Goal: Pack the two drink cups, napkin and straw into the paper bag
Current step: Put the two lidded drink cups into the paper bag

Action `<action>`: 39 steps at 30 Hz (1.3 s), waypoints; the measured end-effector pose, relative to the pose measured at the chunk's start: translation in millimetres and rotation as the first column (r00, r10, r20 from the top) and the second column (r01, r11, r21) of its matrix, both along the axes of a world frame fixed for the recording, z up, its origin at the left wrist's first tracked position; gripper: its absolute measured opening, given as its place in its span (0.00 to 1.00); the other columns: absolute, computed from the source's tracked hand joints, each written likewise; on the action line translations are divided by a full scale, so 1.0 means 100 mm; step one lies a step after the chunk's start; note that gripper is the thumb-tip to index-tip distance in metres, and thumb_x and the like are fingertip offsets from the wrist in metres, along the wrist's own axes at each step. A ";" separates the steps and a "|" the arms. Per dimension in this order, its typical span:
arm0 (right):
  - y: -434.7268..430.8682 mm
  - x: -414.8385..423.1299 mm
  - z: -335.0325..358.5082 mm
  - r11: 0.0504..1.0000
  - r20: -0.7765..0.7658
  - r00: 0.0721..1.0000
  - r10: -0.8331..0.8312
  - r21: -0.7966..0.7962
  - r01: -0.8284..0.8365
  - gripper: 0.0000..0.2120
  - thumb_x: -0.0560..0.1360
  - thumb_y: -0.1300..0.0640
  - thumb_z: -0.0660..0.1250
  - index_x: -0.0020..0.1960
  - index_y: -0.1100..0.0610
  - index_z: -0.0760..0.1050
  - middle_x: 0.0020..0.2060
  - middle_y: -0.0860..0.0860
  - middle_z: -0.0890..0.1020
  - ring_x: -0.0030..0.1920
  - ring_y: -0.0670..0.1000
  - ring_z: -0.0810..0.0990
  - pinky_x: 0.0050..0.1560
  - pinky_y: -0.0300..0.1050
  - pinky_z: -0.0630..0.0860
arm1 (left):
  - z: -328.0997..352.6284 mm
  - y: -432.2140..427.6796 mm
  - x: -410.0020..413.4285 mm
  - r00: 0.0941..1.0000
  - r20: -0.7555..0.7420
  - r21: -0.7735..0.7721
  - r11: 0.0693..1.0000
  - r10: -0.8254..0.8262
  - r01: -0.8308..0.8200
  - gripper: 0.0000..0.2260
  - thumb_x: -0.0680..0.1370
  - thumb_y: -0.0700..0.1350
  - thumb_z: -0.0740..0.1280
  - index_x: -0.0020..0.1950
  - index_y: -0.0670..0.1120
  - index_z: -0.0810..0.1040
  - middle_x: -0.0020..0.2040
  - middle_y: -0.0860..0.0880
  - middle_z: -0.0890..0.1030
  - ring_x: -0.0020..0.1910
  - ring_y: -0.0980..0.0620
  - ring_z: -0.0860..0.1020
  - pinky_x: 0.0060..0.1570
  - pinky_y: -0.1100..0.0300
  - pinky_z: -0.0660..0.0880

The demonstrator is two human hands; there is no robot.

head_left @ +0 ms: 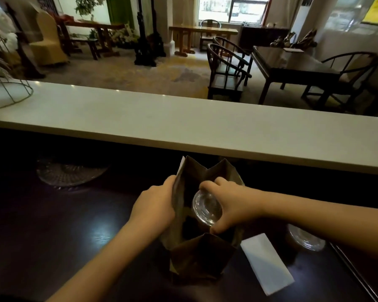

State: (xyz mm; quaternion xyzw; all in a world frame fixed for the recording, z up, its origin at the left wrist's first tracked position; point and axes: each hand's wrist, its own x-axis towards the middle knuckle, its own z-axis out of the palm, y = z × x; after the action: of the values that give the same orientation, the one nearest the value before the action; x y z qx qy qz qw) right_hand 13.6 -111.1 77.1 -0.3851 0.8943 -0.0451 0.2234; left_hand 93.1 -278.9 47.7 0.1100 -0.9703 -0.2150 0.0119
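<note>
While right hand (229, 205) grips lidded cup (206, 207) and left hand (155, 205) pinches paper bag (196, 256) open, could snag, tearing rim.

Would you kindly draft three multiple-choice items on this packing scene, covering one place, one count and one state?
1. Where does the white napkin lie?
A. on the dark table, right of the paper bag
B. inside the bag
C. on the pale counter

2. How many lidded cups show?
A. one
B. two
C. three

3. What is the right hand doing?
A. resting flat on the table
B. holding a cup in the bag's mouth
C. lifting the napkin

Answers: 1 A, it lies flat beside the bag. 2 B, one in the bag, the second cup by the right forearm. 3 B, fingers wrap the lid's rim while the left hand holds the bag's edge.
</note>
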 end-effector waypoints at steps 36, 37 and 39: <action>-0.48 -0.14 -0.61 0.977 0.206 0.977 0.052 0.193 -0.092 0.47 0.66 0.50 0.75 0.74 0.49 0.48 0.71 0.58 0.60 0.69 0.62 0.62 0.67 0.56 0.69 | 0.04 0.17 0.10 0.991 0.095 -0.011 0.996 0.094 -0.093 0.10 0.77 0.45 0.60 0.58 0.50 0.66 0.46 0.46 0.80 0.45 0.43 0.78 0.36 0.55 0.68; -0.50 -0.15 -0.69 0.977 0.208 0.977 0.039 0.195 -0.080 0.46 0.66 0.51 0.74 0.74 0.50 0.49 0.71 0.58 0.59 0.70 0.63 0.62 0.67 0.57 0.69 | 0.02 0.16 0.11 0.992 0.089 -0.017 0.996 0.092 -0.090 0.09 0.77 0.45 0.60 0.57 0.50 0.66 0.44 0.46 0.80 0.44 0.43 0.78 0.36 0.55 0.67; -0.49 -0.15 -0.82 0.976 0.199 0.979 0.038 0.201 -0.079 0.45 0.68 0.52 0.73 0.74 0.51 0.48 0.72 0.58 0.57 0.71 0.64 0.60 0.69 0.56 0.66 | 0.00 0.12 0.13 0.995 0.073 -0.028 0.997 0.071 -0.069 0.08 0.77 0.45 0.60 0.55 0.50 0.65 0.42 0.47 0.78 0.42 0.43 0.78 0.35 0.55 0.68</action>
State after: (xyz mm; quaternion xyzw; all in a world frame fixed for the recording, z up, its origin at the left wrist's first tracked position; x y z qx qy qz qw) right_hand -1.7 -160.1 -4.5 -0.3798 0.8562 0.0180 0.3497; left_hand 105.9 -266.6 47.5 0.1516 -0.9683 -0.1978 -0.0152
